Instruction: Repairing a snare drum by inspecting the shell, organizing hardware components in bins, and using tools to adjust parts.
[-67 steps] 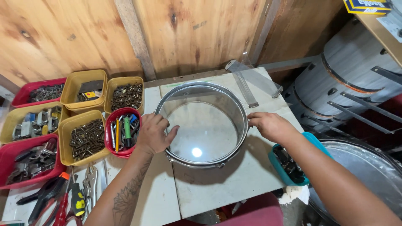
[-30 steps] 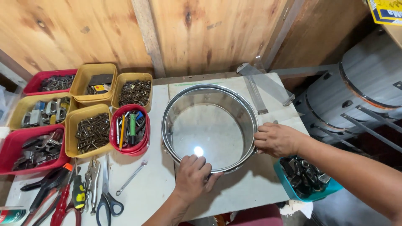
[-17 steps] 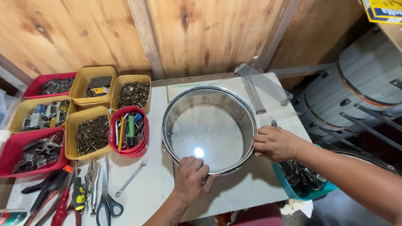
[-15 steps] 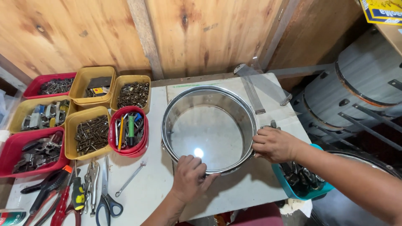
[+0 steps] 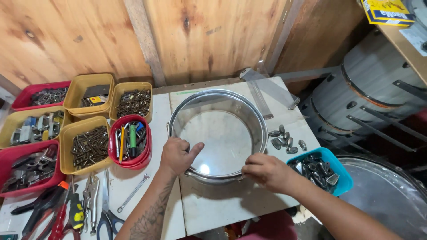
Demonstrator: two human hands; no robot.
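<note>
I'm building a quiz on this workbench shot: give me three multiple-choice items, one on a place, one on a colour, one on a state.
1. Where do the loose metal lugs lie?
A. right of the metal hoop
B. inside it
C. in a yellow tray

2. What colour is the tub by the right hand?
A. red
B. teal
C. yellow

3. How is the left hand placed?
A. holding pliers
B. raised off the bench
C. on the hoop's near rim

Answers: 1 A, they sit on the white tabletop beside the metal hoop. 2 B, its rim is teal. 3 C, its fingers rest over the rim.
</note>
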